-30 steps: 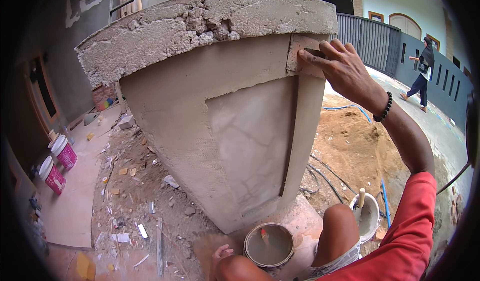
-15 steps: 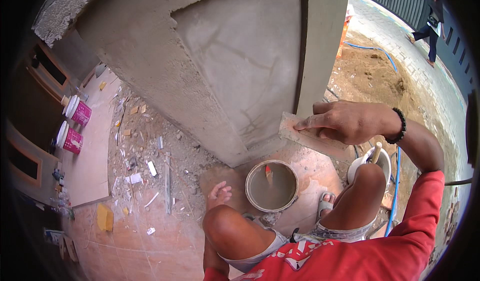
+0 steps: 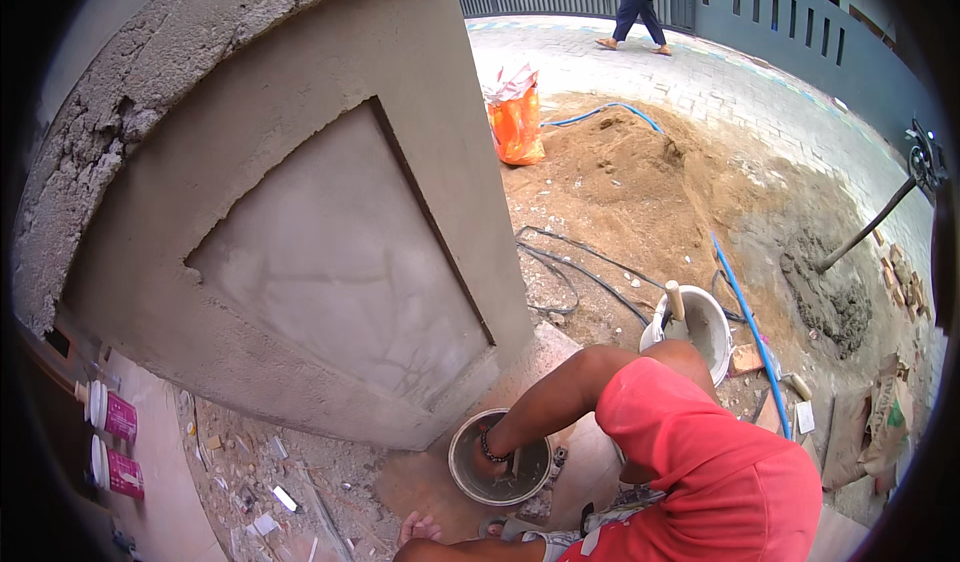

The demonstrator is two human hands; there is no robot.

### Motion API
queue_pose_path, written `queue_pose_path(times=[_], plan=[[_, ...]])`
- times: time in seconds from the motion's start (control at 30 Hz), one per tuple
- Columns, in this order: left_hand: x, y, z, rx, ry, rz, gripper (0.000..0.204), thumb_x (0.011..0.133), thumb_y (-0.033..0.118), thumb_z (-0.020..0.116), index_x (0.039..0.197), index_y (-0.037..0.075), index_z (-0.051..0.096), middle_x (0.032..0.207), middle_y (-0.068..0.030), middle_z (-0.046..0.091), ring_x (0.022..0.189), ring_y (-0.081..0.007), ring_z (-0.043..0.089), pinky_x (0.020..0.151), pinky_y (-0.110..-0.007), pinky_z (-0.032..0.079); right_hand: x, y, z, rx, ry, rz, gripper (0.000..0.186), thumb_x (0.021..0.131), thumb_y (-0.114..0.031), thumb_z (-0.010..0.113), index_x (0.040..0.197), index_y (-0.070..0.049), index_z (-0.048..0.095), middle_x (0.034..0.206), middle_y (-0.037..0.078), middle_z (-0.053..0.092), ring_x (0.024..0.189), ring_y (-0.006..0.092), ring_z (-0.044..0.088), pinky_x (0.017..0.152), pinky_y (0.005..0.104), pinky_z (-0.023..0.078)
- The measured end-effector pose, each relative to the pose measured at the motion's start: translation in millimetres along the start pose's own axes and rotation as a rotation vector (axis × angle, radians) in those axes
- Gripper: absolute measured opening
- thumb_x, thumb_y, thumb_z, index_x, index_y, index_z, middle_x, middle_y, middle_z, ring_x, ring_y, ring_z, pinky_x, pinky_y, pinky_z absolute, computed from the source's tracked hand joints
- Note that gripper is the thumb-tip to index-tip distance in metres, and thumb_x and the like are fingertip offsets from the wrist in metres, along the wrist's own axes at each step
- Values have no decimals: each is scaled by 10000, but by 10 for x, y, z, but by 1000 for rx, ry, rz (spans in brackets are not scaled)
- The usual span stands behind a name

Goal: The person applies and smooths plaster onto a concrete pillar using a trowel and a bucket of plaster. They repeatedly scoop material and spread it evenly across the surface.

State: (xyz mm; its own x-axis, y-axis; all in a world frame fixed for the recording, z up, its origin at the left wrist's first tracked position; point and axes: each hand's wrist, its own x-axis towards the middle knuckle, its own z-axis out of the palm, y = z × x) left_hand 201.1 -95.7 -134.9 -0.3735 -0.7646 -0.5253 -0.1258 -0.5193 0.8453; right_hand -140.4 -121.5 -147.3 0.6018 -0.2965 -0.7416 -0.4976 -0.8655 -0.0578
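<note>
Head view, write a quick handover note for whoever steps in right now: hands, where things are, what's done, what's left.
Right hand: down inside the small grey bucket of wet mix by the pillar's foot; whether its grip is closed on anything cannot be told.
Left hand: out of view.
Pillar: smooth grey render on the faces, recessed panel filled in.
Left: the rough cap on top is bare and crumbly.
Nearby: white bucket with a handle sticking out, sand pile, orange bag.

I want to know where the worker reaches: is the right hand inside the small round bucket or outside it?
Inside. The right hand dips below the rim of the bucket.
</note>
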Motion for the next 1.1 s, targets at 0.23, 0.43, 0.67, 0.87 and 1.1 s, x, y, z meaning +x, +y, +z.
queue_pose_path(times=[0.23, 0.43, 0.67, 0.87, 1.1], plan=[[-100, 10, -347, 68, 78, 38, 566, 986, 356, 623, 1452, 135, 389, 1250, -167, 596, 940, -289, 682, 832, -432, 602, -1697, 177, -1411, 817, 148, -151, 411, 803, -188, 764, 1184, -61, 673, 1110, 135, 694, 1040, 269, 640, 868, 424, 502], [-220, 515, 198, 4, 124, 84, 479, 983, 244, 639, 1379, 16, 497, 1161, -180, 676, 874, -217, 697, 793, -355, 597, -2298, 182, -1051, 1049, 618, -172, 431, 849, -95, 704, 1262, -55, 589, 1190, 165, 626, 1117, 304, 598, 951, 421, 464], [35, 465, 326, 24, 68, 42, 567, 910, 139, 721, 1426, 100, 489, 1255, -234, 623, 1012, -322, 688, 892, -444, 569, -3066, -114, -1169, 792, 922, -200, 500, 892, -70, 642, 1378, -92, 526, 1157, 161, 590, 1062, 365, 595, 945, 438, 478], [7, 346, 274, -72, 67, 78, 526, 919, 137, 702, 1409, 96, 514, 1258, -236, 628, 1030, -318, 683, 886, -442, 566, -4571, -312, -2038, -42, 1342, 456, 605, 802, -67, 713, 1377, -172, 558, 990, 73, 536, 826, 276, 551, 720, 391, 493], [-65, 322, 553, -84, 53, 129, 518, 923, 139, 697, 1406, 95, 517, 1257, -235, 629, 1030, -317, 683, 887, -444, 565, -4922, -335, -3027, -612, 1356, 751, 698, 760, -61, 687, 1429, -159, 514, 992, 77, 494, 812, 247, 498, 677, 360, 458]])
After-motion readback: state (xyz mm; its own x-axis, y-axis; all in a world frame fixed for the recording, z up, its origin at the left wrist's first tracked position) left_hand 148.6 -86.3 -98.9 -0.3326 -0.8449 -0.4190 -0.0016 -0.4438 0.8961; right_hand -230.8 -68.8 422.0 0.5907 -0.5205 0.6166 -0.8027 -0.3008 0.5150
